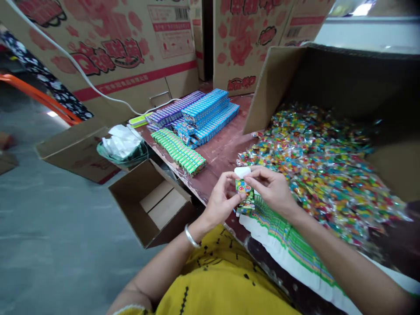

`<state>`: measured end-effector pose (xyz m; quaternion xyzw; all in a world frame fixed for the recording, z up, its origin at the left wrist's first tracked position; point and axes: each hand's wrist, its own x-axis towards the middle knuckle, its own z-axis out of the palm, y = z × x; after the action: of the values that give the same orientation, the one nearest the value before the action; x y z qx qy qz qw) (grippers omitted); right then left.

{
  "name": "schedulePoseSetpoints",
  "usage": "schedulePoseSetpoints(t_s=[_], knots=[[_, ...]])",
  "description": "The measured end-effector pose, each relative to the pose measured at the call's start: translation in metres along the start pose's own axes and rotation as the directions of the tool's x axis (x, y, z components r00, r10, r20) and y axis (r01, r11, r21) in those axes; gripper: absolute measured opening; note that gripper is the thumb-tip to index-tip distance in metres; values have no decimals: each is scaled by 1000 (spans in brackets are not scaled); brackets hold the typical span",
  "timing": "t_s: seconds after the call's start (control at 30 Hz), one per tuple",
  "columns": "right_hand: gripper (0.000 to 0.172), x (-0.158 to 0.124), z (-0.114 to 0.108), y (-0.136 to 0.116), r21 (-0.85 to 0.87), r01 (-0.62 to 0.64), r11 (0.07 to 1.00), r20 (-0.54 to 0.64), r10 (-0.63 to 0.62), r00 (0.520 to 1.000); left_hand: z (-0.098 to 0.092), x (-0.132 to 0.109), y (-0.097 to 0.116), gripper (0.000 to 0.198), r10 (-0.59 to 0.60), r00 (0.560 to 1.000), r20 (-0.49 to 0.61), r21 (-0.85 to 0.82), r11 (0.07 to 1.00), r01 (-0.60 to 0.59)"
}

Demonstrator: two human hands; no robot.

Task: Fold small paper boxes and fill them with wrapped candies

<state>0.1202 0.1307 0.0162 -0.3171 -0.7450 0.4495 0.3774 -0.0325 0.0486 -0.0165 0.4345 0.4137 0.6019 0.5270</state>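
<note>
Between both hands, at the table's near edge, is a small green printed candy box (245,191) with its white top flap raised. My left hand (223,194) grips the box from the left, thumb across its front. At the box's upper right, my right hand (269,187) pinches near the flap; its fingertips are partly hidden. Beneath my right forearm lies a long fanned row of flat green cartons (288,236) with white edges. A large heap of clear-wrapped colourful candies (308,157) spreads just beyond my right hand.
Rows of green boxes (179,151), blue boxes (210,114) and purple boxes (175,109) stand farther back on the red-brown table (226,144). An open carton (151,203) sits below the left edge, near a green basket (123,159). Large cartons (131,48) stand behind.
</note>
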Motion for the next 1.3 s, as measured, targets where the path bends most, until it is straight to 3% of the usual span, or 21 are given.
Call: schedulePoseSetpoints(t_s=[0.13, 0.23, 0.47, 0.67, 0.8, 0.9, 1.0, 1.07, 1.2, 1.3], knots=[[23, 0, 4, -2, 50, 15, 999, -71, -12, 997, 2, 3, 2, 52, -9, 998, -64, -117, 993, 2], [28, 4, 2, -4, 80, -39, 996, -60, 44, 997, 1, 3, 3, 54, -29, 995, -92, -127, 992, 18], [32, 19, -6, -8, 67, -248, 967, 101, 240, 965, -3, -4, -1, 51, 51, 987, -153, 164, 986, -26], [31, 22, -12, -1, 112, -319, 941, 154, 300, 941, -6, -7, -2, 60, 35, 996, -79, 232, 973, -16], [31, 18, -15, -7, -13, -198, 980, 151, 198, 969, -8, -6, 1, 54, 12, 1000, -27, 193, 981, -7], [32, 10, -15, -13, -211, -25, 977, 239, 76, 968, -11, -2, 3, 43, 19, 999, -46, 113, 994, -14], [77, 1, -14, -15, -422, 222, 879, 360, -62, 931, -13, 3, 4, 45, 8, 994, -107, 8, 1000, -7], [85, -2, -10, -12, -505, 337, 794, 387, -140, 911, -13, 5, 3, 51, -27, 991, -134, -57, 998, 19], [74, -7, 0, -2, -534, 358, 766, 331, -200, 922, -15, 6, -1, 53, -107, 984, -144, -81, 992, 96], [88, -9, 5, 5, -519, 333, 787, 325, -179, 929, -25, 5, -3, 36, -95, 985, -147, 78, 991, 107]])
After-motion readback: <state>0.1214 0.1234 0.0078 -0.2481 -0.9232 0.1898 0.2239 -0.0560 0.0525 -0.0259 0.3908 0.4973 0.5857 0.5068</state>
